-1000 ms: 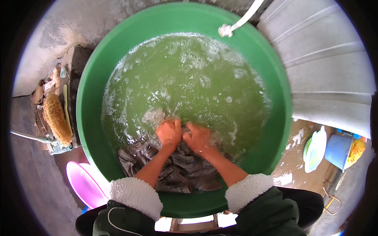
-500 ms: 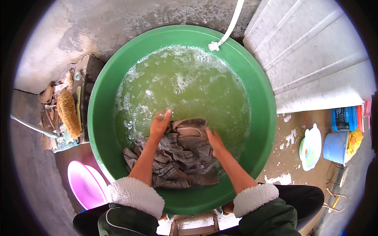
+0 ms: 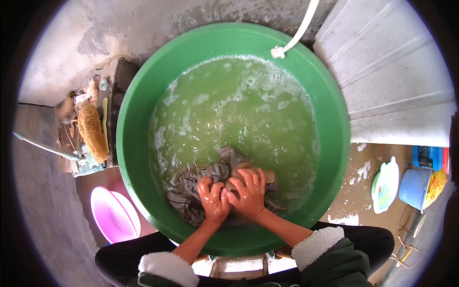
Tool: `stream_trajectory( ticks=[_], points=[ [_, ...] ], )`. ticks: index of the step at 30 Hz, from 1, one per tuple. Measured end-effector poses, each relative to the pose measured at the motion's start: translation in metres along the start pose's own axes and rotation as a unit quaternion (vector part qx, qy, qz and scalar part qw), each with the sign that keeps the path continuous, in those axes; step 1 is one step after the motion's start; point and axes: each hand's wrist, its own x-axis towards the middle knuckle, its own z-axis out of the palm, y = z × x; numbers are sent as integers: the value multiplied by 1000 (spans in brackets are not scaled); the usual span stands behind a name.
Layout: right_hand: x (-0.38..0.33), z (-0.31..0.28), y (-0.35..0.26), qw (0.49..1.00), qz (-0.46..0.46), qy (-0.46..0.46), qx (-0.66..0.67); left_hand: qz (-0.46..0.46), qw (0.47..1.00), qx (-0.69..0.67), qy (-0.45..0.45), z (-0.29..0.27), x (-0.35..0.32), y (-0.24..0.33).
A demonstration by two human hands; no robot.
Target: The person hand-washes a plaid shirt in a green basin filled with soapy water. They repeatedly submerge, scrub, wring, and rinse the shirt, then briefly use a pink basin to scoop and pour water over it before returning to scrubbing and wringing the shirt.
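A grey-brown plaid garment (image 3: 184, 203), soaked and bunched up, lies partly under water at the near side of a large green tub (image 3: 135, 119). My left hand (image 3: 213, 201) is closed on the cloth with its fingers curled into it. Right beside it, thumbs almost touching, my right hand (image 3: 248, 192) grips another fold, its fingers bent over the fabric. Cloudy greenish water (image 3: 229, 110) with patches of suds fills the tub and hides the garment's lower parts.
A white hose (image 3: 302, 31) hangs over the tub's far right rim. Left stands a ledge with a brown scrubbing sponge (image 3: 92, 133); below it is a pink basin (image 3: 114, 215). Right of the tub are a white panel (image 3: 392, 71), a pale basin (image 3: 386, 185) and a blue bucket (image 3: 413, 189).
My hands have come together and down toward me from opposite sides of the garment. Its spread-out folds are now gathered under my fingers, and more of it is submerged.
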Motion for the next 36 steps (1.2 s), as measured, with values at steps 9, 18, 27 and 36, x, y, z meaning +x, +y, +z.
stream_trajectory(
  ticks=[9, 18, 27, 36],
  points=[
    [50, 73, 86, 992, 107, -63, 36, 29, 988, 42, -147, 69, 72, -77],
    [129, 60, 96, 957, 271, -100, -41, -167, 969, 3, -184, 82, 120, -95],
    [58, 22, 13, 995, 26, -85, -51, -160, 966, -12, -205, 23, 57, -71],
    [10, 64, 78, 998, 7, -45, 46, -24, 995, 75, -62, 64, 19, -66]
  ],
)
